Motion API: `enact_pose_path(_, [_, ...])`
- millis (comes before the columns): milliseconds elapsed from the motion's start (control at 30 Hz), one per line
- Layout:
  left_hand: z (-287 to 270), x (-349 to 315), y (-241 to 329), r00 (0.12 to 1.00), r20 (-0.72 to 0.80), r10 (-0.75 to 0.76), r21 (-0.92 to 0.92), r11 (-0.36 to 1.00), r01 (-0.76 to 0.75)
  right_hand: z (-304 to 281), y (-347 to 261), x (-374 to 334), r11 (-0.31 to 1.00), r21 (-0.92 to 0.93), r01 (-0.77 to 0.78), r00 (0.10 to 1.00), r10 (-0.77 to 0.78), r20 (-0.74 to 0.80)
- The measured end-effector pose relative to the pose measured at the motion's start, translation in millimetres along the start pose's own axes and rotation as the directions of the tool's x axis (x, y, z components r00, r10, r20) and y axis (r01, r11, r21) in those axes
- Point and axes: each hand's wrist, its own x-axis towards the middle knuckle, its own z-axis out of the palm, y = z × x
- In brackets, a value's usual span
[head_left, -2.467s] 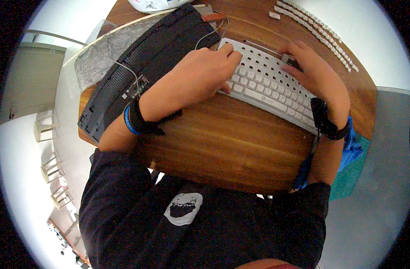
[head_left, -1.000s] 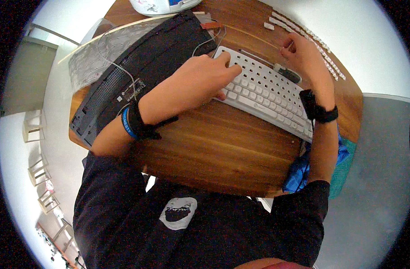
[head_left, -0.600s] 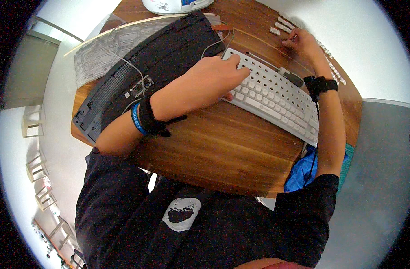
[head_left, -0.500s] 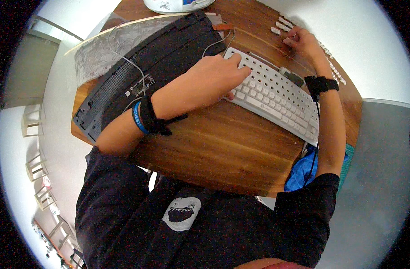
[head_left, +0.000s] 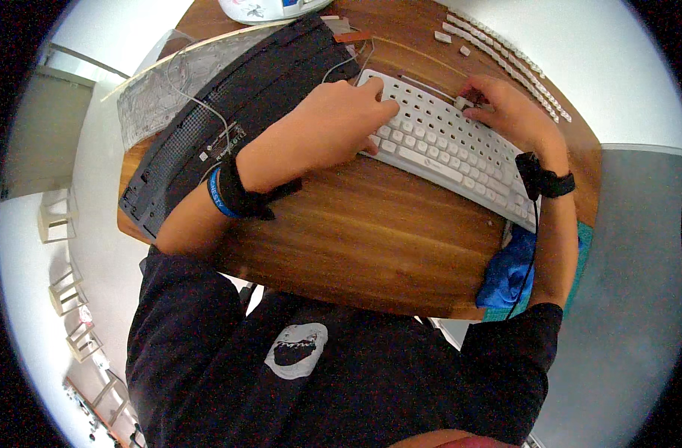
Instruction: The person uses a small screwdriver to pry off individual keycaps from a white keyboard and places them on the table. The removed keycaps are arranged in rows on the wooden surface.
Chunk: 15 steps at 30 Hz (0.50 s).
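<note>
My left hand (head_left: 348, 112) grips the left end of a white keyboard (head_left: 445, 166), its fingers over the top and its thumb at the near edge. White keycaps fill the near rows; the far rows show bare dark sockets. Beyond the keyboard's far edge, my right hand (head_left: 505, 110) curls its thumb and fingers around a small tool (head_left: 462, 102) with a pale end. Most of that tool is hidden by the fingers. Past my right hand, white keycaps (head_left: 498, 56) lie in long rows, with two loose ones nearby.
A large black keyboard (head_left: 207, 127) lies face down at the left, its grey cable looped over it. Clear plastic wrapping (head_left: 147, 104) sits behind it. A white container (head_left: 274, 9) stands at the far edge. Blue cloth (head_left: 509, 272) lies by my right forearm on the wooden table (head_left: 356, 246).
My right hand has come back from the keycap rows to the small tool at the keyboard's far edge. My left hand keeps its hold on the keyboard. The whole view has shifted slightly.
</note>
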Motion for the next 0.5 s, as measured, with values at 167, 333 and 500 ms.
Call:
enact_pose_path(167, [-11, 0, 4, 0.998, 0.066, -0.019, 0.009, 1.000, 0.018, 8, 9, -13, 0.988, -0.151, 0.031, 0.992, -0.048, -0.114])
enact_pose_path(333, [1, 6, 6, 0.998, -0.044, 0.041, -0.042, 0.998, -0.043, -8, -26, -36, 0.952, -0.299, 0.061, 0.972, -0.125, -0.200])
enact_pose_path(500, [4, 13, 1, 0.996, 0.022, 0.083, -0.075, 0.994, -0.081, -11, -56, -51, 0.867, -0.492, 0.080, 0.908, -0.267, -0.323])
